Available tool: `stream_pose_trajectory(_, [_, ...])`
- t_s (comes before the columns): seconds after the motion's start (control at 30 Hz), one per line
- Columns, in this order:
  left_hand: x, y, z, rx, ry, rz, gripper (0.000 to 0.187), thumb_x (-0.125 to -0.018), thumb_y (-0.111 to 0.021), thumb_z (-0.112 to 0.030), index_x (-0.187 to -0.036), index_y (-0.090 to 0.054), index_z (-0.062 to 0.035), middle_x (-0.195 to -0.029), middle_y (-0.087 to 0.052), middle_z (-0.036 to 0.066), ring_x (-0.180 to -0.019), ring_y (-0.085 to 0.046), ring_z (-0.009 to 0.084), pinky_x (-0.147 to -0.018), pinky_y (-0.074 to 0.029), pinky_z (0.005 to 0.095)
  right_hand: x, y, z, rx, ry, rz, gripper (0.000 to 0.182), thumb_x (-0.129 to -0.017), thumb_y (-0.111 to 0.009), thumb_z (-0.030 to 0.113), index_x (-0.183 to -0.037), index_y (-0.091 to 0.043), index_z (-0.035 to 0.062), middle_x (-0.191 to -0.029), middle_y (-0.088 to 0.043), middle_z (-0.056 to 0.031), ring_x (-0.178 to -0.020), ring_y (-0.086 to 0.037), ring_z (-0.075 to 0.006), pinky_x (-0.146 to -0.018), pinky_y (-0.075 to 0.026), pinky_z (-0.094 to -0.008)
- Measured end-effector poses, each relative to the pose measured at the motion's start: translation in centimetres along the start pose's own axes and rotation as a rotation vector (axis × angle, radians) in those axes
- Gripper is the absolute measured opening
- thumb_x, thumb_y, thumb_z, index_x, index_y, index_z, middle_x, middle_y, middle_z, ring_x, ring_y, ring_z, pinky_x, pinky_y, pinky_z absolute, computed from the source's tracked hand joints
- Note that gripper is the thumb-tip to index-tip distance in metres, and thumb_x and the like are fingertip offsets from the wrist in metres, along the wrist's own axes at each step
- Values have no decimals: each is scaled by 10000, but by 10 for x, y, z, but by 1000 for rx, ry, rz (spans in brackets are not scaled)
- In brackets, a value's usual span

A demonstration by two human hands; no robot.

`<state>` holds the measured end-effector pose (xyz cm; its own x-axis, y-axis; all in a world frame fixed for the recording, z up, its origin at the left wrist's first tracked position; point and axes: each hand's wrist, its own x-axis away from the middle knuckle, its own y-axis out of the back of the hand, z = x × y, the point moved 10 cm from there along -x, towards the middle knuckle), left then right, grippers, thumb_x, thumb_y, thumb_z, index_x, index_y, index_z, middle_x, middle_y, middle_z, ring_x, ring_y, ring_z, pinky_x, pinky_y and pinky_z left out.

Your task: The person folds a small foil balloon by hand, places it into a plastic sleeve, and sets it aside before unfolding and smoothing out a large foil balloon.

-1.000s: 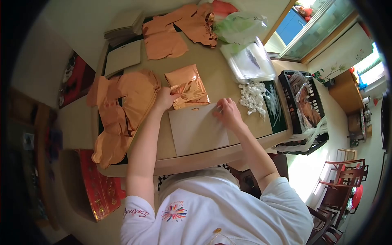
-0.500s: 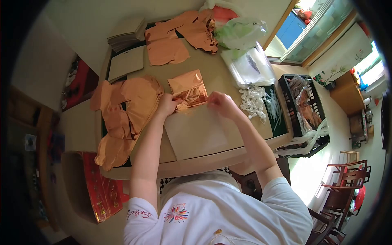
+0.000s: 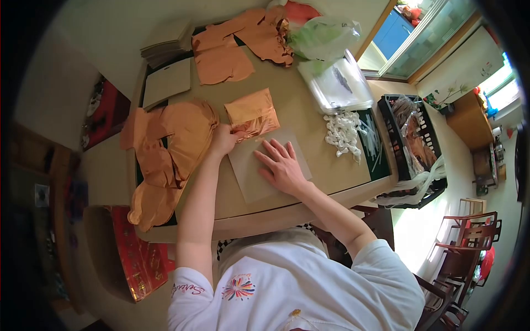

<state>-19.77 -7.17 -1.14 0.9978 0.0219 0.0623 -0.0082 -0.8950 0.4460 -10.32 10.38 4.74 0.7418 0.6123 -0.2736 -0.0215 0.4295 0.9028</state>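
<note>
A folded rose-gold foil balloon [image 3: 253,113] lies on the table, its near end creased and shiny. My left hand [image 3: 223,139] pinches the balloon's near left corner. Just below it is a flat, pale, translucent-looking sheet [image 3: 251,179]. Across that sheet my right hand [image 3: 282,167] rests palm down, fingers spread and holding nothing. To the left of my left hand spreads a pile of flat rose-gold foil balloons [image 3: 185,132].
More foil balloons [image 3: 226,63] lie at the back beside stacked boards [image 3: 168,85]. At right are clear plastic bags [image 3: 339,85], white coiled ribbon [image 3: 342,135], thin straws [image 3: 372,143] and a black crate [image 3: 406,140]. A red box [image 3: 141,254] stands below the table's left side.
My right hand has left the balloon's right side and come down flat onto the pale sheet, fingers spreading. The left hand stays at the balloon's left corner.
</note>
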Motion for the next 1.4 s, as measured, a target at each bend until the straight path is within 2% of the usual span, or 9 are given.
stream_pose_trajectory(0.37, [12, 3, -34, -7, 38, 136, 257, -762, -733, -124, -990, -707, -7, -723, -685, 70, -677, -628, 120, -635, -491, 285, -1, -1, -1, 45, 11, 43, 490, -900, -551, 392, -1360, -490, 236, -1431, -424, -90, -1349, -347, -290, -1113, -187, -576])
stream_pose_trajectory(0.47, [-6, -5, 4, -50, -2, 184, 290, -751, -736, -123, -1008, -696, 5, -717, -673, 63, -666, -613, 103, -611, -482, 274, 0, -1, -1, 38, 16, 24, 484, -897, -543, 387, -1351, -498, 227, -1434, -421, -91, -1348, -349, -287, -1108, -188, -589])
stream_pose_trajectory(0.57, [8, 0, -29, -45, 70, 181, 169, -777, -717, -105, -893, -707, 17, -727, -663, 22, -672, -586, 77, -608, -459, 247, 0, -1, -2, 40, 19, 11, 481, -897, -538, 386, -1349, -499, 227, -1435, -421, -92, -1347, -351, -285, -1107, -189, -593])
stream_pose_trajectory(0.77, [25, 4, -40, 102, -50, -13, 229, -754, -698, -27, -982, -696, -5, -751, -671, 34, -704, -591, 116, -634, -460, 268, 0, 0, -1, 34, 15, 8, 475, -902, -531, 391, -1344, -503, 221, -1434, -422, -89, -1352, -344, -282, -1113, -182, -588])
stream_pose_trajectory(0.9, [67, 10, -88, -304, -480, -300, 166, -682, -711, -46, -842, -686, -84, -800, -586, 55, -835, -555, 265, -745, -453, 392, 1, -4, -4, 53, 7, -4, 466, -887, -542, 403, -1304, -541, 195, -1383, -476, -92, -1339, -357, -282, -1103, -193, -593])
stream_pose_trajectory(1.0, [95, 0, -113, -462, -678, -323, 154, -684, -691, -12, -818, -645, -72, -830, -590, 56, -830, -561, 261, -689, -459, 371, 3, -9, -8, 29, -25, 89, 445, -851, -585, 371, -1250, -581, 174, -1312, -529, -102, -1298, -396, -303, -1095, -219, -572])
stream_pose_trajectory(1.1, [96, -12, -83, -500, -554, -293, 124, -738, -626, -39, -855, -633, -82, -890, -582, 46, -892, -565, 253, -736, -479, 366, -4, 15, -1, -175, 8, -73, 441, -813, -621, 316, -1224, -595, 158, -1252, -563, -105, -1242, -444, -326, -1084, -272, -514])
stream_pose_trajectory(1.3, [103, -17, -80, -565, -498, -301, 149, -770, -586, -56, -910, -630, -82, -937, -574, 49, -919, -564, 252, -756, -497, 364, 23, 14, -17, -162, 41, 6, 321, -801, -601, 154, -1115, -650, 112, -1169, -616, -107, -1148, -526, -320, -1014, -382, -442])
stream_pose_trajectory(1.4, [100, -17, -72, -536, -484, -315, 157, -767, -589, -49, -915, -631, -76, -945, -572, 53, -922, -565, 255, -757, -499, 365, 46, 21, -97, -720, -471, 32, 284, -810, -563, 66, -1074, -665, 86, -1149, -626, -118, -1107, -554, -317, -988, -411, -421])
